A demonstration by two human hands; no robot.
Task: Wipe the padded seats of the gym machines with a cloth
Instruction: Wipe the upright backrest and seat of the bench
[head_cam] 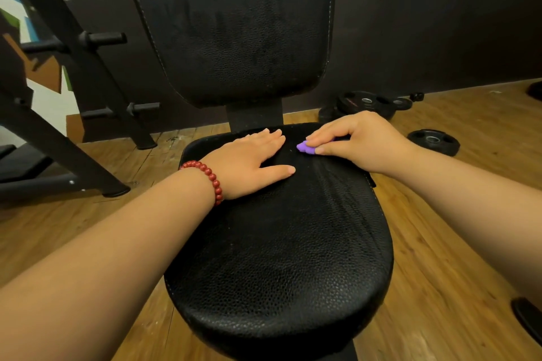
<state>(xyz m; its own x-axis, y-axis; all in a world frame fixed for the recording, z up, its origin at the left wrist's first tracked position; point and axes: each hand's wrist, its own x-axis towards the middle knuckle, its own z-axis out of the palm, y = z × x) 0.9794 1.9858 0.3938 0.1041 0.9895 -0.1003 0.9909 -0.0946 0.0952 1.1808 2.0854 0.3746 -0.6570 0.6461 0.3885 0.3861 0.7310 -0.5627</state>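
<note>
A black padded seat (pixel 281 258) of a gym machine fills the middle of the view, with its upright black backrest (pixel 234 26) behind it. My left hand (pixel 252 161), with a red bead bracelet at the wrist, lies flat on the far left part of the seat, fingers straight. My right hand (pixel 357 141) is at the seat's far right edge, fingers curled round a small purple cloth (pixel 303 146). Only a tip of the cloth shows past my fingers; it touches the seat near the backrest.
Black weight plates (pixel 434 141) (pixel 366 102) lie on the wooden floor (pixel 454 243) to the right, behind the seat. A black steel frame with pegs (pixel 102 38) stands on the left. A dark wall runs behind. Another dark object (pixel 528 316) sits at the lower right edge.
</note>
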